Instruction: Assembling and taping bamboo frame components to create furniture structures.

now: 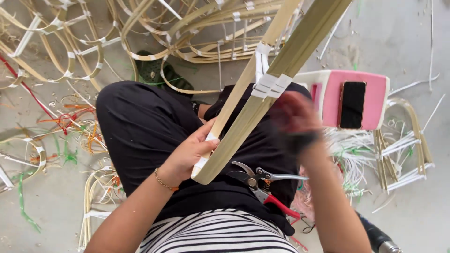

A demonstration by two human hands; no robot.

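**Seated person binding bamboo strips over their lap**

A grey concrete floor (403,42) fills the view, littered with shavings, white plastic ties and coloured scraps. Across the top lies a tangle of curved bamboo frames (187,33), tied at their joints with white bands. The person sits on the floor in black trousers (140,126) and a striped top, looking down at their lap.

Two long flat bamboo strips (262,93) slant from the upper right down to the lap, joined midway by a wrap of white binding tape (269,84). The left hand (192,152) is closed around the lower end of the strips, thumb on top, holding them steady. The right hand (293,117) sits just beside the tape wrap, blurred with motion; I cannot tell whether it is open or gripping anything.

To bind well, the strips likely need to stay flush and firmly pinned while the tape is pulled tight.

At right sits a pink and cream box (370,100) with a dark phone (352,104) on it. Red-handled pruning shears (262,180) rest on the lap.
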